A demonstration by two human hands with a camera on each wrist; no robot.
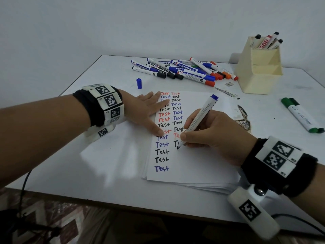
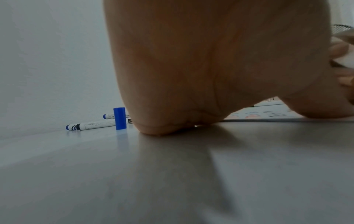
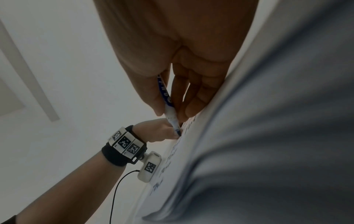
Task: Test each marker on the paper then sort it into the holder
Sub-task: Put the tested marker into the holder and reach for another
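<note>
My right hand point(image 1: 207, 132) grips an uncapped blue marker point(image 1: 198, 118) like a pen, its tip touching the white paper point(image 1: 190, 166) under two columns of "Test" words. The right wrist view shows the same marker point(image 3: 168, 104) pinched between thumb and fingers. My left hand point(image 1: 147, 111) lies flat with straight fingers on the paper's left edge, holding it down. The marker's blue cap point(image 1: 139, 83) stands upright on the table behind my left hand and shows as a blue cap point(image 2: 119, 118) in the left wrist view. The cream holder point(image 1: 258, 71) at the back right contains several markers.
A pile of several capped markers point(image 1: 184, 69) lies at the back centre of the white table point(image 1: 52, 155). Two green markers point(image 1: 302, 115) lie at the right edge. Dark ink stains point(image 1: 243, 118) mark the table right of the paper.
</note>
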